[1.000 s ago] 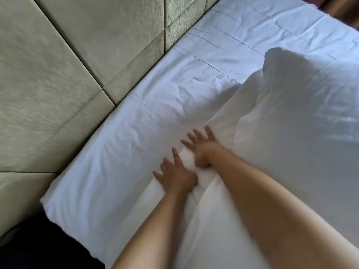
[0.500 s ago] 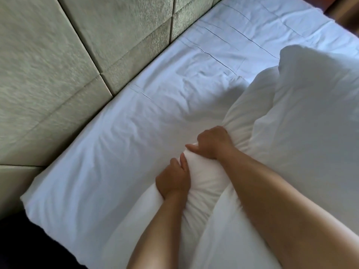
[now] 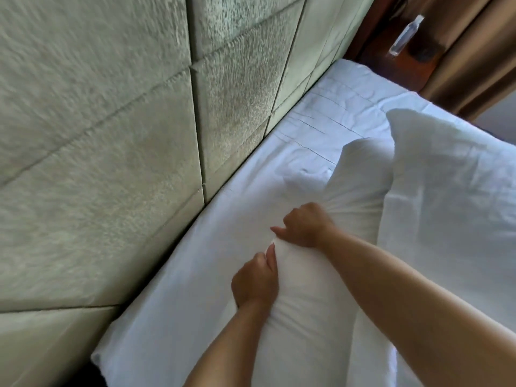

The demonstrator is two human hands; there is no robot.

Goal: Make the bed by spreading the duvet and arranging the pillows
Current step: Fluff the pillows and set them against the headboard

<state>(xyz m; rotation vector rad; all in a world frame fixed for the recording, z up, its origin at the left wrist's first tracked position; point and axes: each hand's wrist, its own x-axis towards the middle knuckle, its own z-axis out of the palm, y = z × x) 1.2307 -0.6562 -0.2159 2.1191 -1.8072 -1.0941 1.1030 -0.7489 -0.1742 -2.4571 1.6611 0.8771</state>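
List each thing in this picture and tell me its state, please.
Left hand: grips the pillow's edge.
Right hand: grips the same edge, farther along.
Pillow: bunched where held, lying on the sheet.
Duvet: heaped up, not spread.
Sheet: flat, wrinkled.
Bottle: standing on the bedside table.

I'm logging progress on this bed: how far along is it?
Done: the white sheet lies flat up to the padded headboard. In hand: the left hand and right hand both grip one pillow's edge. A second pillow lies beside it, not yet placed at the headboard. Left: both pillows; no spread duvet is visible.
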